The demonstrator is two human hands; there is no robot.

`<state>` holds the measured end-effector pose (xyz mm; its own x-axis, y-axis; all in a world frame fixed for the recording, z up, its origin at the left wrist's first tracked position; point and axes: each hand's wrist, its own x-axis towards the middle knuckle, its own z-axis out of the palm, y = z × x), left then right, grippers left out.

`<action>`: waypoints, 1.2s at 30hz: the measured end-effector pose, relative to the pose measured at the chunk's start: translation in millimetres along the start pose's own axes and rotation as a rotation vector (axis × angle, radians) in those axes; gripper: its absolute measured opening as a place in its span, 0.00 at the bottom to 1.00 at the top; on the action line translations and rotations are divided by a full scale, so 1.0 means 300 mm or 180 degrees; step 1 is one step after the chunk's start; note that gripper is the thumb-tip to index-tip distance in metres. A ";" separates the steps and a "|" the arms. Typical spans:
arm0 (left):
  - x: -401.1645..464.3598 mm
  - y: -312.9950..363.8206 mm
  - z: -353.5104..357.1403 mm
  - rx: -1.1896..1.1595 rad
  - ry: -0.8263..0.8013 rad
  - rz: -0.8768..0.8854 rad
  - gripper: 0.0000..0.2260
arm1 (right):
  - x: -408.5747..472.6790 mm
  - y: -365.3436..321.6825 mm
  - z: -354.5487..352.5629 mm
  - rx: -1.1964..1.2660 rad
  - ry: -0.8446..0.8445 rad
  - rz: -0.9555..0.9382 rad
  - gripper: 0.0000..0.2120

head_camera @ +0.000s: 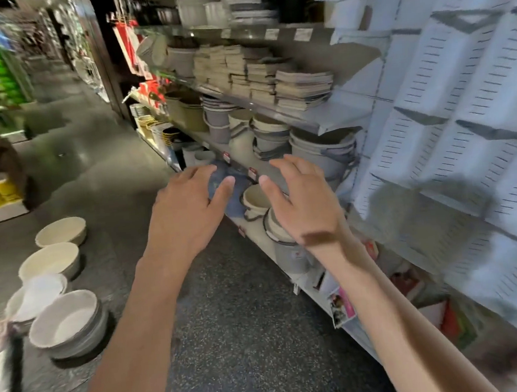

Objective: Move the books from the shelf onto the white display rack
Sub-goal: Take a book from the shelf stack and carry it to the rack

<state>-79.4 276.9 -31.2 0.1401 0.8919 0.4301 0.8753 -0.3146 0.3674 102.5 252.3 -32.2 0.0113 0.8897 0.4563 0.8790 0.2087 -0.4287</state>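
Both hands' grip apart, left hand, right hand above stacked pots.

book titles lost to blur; white display rack cut off at right edge

Books lie flat in several uneven stacks along the grey shelf, pale page edges outward; the white slotted display rack stands just right
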 end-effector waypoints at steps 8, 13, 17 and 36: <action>0.537 -0.102 0.124 0.0169 0.0055 -0.0334 0.21 | 0.596 0.138 0.225 0.0493 -0.0029 -0.0251 0.21; 0.821 -0.208 0.164 0.0308 0.0174 -0.0519 0.23 | 0.939 0.144 0.353 0.0735 0.0045 -0.0419 0.26; 1.022 -0.346 0.213 0.0357 0.0238 -0.0670 0.23 | 1.171 0.124 0.516 0.0793 -0.0012 -0.0657 0.26; 2.261 -1.189 0.484 0.0100 0.0070 -0.0420 0.20 | 2.388 0.050 1.287 0.0646 -0.0062 -0.0323 0.17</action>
<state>-229.4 1041.2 9.6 0.0128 0.9175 0.3976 0.8995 -0.1843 0.3961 -60.4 1049.5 -12.9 -0.0832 0.8673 0.4907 0.7613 0.3731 -0.5303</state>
